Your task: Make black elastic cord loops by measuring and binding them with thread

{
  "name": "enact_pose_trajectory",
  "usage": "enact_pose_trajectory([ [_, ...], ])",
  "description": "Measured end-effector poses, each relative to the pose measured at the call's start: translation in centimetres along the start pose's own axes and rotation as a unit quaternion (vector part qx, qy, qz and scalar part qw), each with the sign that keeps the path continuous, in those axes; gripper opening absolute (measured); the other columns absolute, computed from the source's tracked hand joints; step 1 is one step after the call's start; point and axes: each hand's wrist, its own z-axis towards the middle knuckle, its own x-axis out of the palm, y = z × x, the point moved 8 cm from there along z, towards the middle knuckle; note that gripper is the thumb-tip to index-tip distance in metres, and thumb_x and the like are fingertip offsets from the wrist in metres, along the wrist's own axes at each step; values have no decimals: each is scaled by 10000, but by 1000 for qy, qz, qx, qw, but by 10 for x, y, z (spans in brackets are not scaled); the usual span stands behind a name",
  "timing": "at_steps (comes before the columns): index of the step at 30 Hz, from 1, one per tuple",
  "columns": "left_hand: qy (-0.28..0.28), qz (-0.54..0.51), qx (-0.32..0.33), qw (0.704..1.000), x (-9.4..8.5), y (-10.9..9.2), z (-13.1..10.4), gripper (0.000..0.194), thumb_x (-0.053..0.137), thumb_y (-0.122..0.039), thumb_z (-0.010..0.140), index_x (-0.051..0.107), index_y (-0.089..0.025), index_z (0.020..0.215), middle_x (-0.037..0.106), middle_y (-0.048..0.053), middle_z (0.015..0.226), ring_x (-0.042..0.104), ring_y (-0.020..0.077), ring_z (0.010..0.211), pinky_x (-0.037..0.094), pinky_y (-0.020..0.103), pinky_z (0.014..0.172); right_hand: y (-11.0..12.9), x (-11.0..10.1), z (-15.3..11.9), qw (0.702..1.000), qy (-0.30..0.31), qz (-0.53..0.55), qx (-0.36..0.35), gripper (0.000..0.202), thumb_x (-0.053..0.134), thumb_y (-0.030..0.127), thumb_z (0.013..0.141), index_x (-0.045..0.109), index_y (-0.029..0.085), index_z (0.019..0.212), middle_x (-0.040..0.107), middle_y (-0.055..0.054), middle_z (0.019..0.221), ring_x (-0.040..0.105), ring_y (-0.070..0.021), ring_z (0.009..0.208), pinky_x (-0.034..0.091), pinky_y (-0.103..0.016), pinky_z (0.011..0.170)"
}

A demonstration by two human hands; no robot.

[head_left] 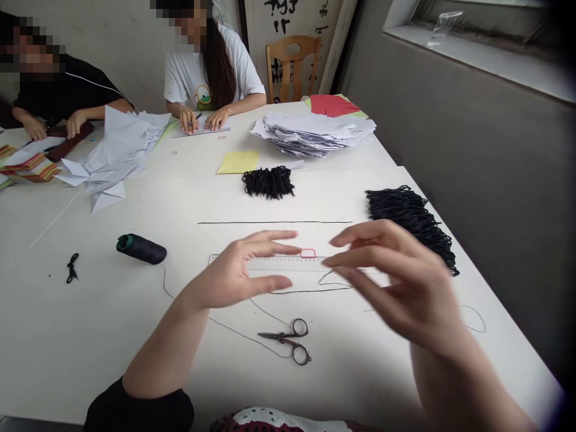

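Note:
My left hand [245, 273] hovers over the clear ruler [279, 264], its fingers stretched and thumb apart, holding nothing. Thumb and fingertips of my right hand [396, 282] are pinched on the end of a thin dark thread [326, 276], above the ruler's right part. A black cord [310, 291] lies just below the ruler, partly behind my hands. Nearer to me are small metal scissors [283, 339] with parted blades. At left, a dark thread spool [143, 249] rests on its side, its thread trailing toward the scissors.
A straight black cord [274, 222] lies beyond the ruler. Black loop bundles [269, 182] and a larger pile [407, 222] lie farther off. A small knotted cord [72, 268] is at left. Paper stacks [315, 133] and two people at work occupy the far side.

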Motion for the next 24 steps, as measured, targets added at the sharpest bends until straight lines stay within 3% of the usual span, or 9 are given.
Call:
enact_pose_trajectory([
  [3,54,-149,6,987,20,-4,4,294,739,-300,817,730,-265,1108,610,52,1342,560,247,1228,461,367,1021,-3,34,-2,995,14,88,46,113,618,222,909,729,242,900,603,-73,946,595,-169,820,509,-311,654],
  [5,52,-201,-18,978,23,2,4,149,732,-293,822,760,-211,944,715,63,1103,642,226,1052,503,349,924,-16,48,-6,981,18,151,119,137,639,303,907,728,223,842,593,-67,867,581,-164,782,500,-297,622],
  [8,32,-224,-61,972,22,13,4,156,737,-321,816,734,-167,793,725,53,846,659,193,855,518,315,783,-32,59,-12,946,27,249,205,232,677,407,872,720,205,767,589,-61,830,578,-159,752,501,-292,612],
  [14,46,-294,-91,950,31,15,5,254,773,-270,790,710,-215,1030,750,46,1007,674,188,994,529,301,839,-38,65,-12,905,31,345,246,255,717,398,834,697,189,689,560,-39,788,568,-134,723,508,-282,634],
  [18,83,-283,-108,949,42,18,4,157,784,-324,774,773,-190,857,764,66,952,695,199,934,548,284,775,-42,68,-14,888,40,366,275,280,702,432,843,676,173,740,575,-22,729,496,-76,543,412,-213,448],
  [21,102,-253,-122,954,42,20,1,180,795,-359,757,783,-188,813,771,70,913,702,209,930,551,270,756,-55,53,-12,865,1,378,328,306,684,471,847,630,176,787,605,-9,671,468,-60,427,301,-182,329],
  [24,103,-210,-145,961,32,23,-4,230,779,-403,765,792,-196,865,772,75,929,701,208,930,562,255,725,-80,-6,-12,873,-165,326,324,275,739,405,797,581,185,751,649,-38,709,584,-87,489,376,-177,359],
])
